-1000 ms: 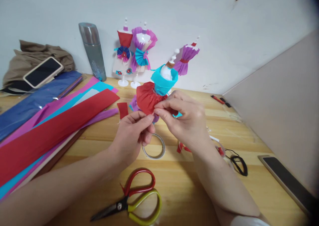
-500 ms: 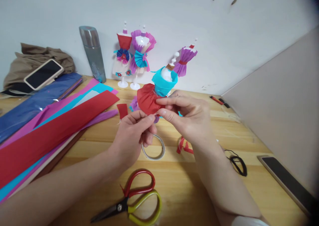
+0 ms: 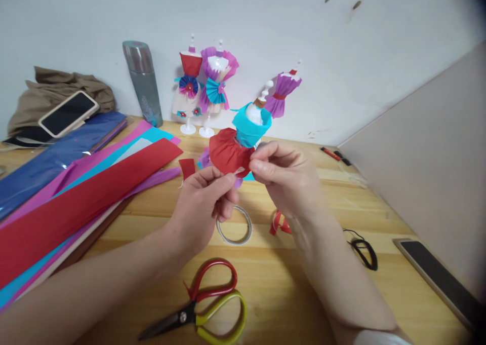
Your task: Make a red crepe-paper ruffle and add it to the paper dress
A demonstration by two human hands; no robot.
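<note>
A small white dress-form (image 3: 253,114) with a turquoise paper top (image 3: 250,132) leans in front of me, a gathered red paper skirt (image 3: 227,148) around its lower part. My left hand (image 3: 208,195) is closed in a pinch below the skirt, a small pale piece of tape (image 3: 239,170) sticking out from the fingertips. At the skirt's right edge, my right hand (image 3: 283,175) is closed, thumb and index finger together; what lies between them is too small to make out.
Scissors (image 3: 190,312) and a tape roll (image 3: 248,228) lie below my hands. Crepe paper strips (image 3: 94,198) spread across the left. Dressed forms (image 3: 190,89) and a bottle (image 3: 142,84) stand by the wall. A phone (image 3: 433,276) lies at right.
My right hand has moved slightly right and away from my left fingertips, so the pale tape now shows between the hands. My left hand has hardly moved.
</note>
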